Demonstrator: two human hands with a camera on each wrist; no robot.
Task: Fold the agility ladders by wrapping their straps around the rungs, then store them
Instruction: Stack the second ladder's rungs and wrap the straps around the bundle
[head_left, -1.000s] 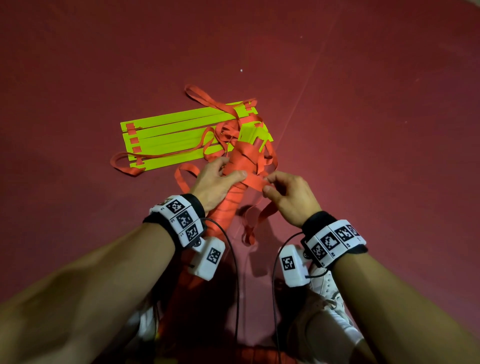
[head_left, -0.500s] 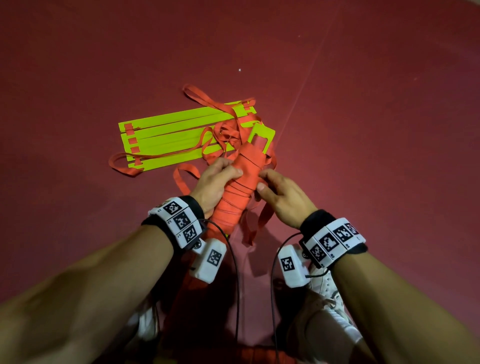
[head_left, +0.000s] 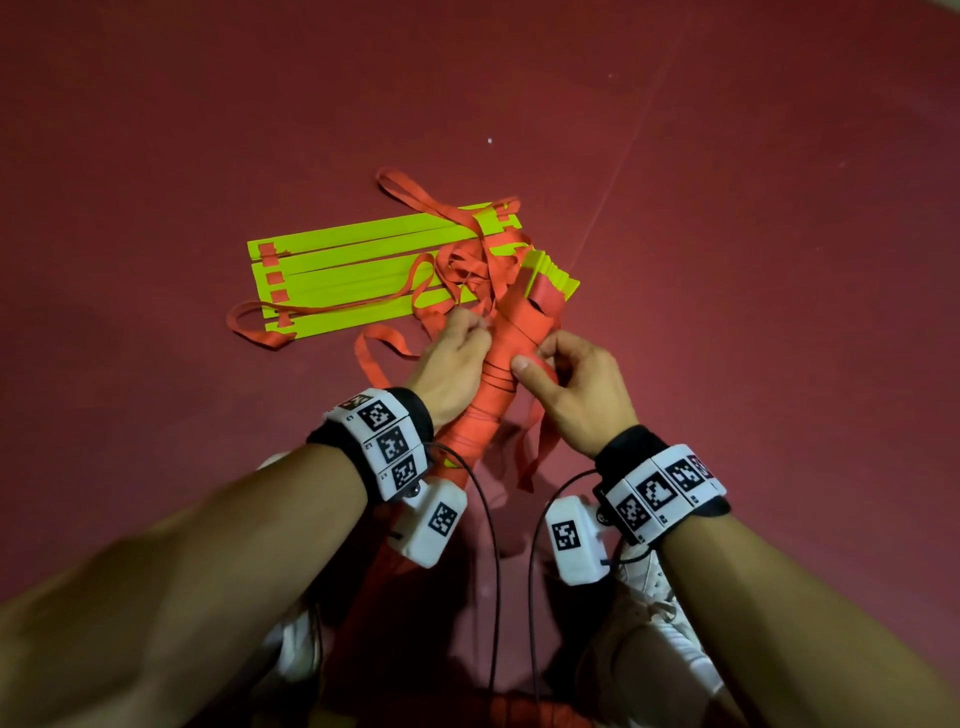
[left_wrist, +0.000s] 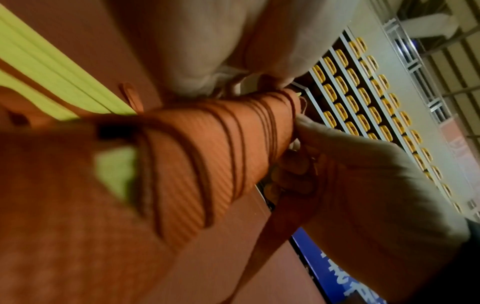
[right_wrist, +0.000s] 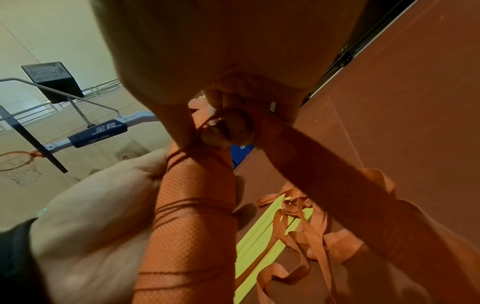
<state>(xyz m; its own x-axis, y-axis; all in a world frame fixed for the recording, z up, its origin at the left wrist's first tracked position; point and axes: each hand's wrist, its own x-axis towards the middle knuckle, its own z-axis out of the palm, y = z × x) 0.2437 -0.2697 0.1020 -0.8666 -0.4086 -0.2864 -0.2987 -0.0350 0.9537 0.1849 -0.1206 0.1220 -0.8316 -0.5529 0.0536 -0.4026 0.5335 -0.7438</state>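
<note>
Agility ladders, two: one bundle (head_left: 498, 374) of yellow rungs wrapped in orange strap, held upright above a red floor (head_left: 727, 260), left hand (head_left: 452, 364) and right hand (head_left: 571, 395) both clasping it; one unwrapped ladder (head_left: 363, 270) lies flat behind, straps loose

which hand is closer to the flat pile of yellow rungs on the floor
Left. The left hand grips the wrapped bundle on the side facing the flat yellow rungs, just below their near edge. The right hand holds the bundle's far side, farther from them.
</note>
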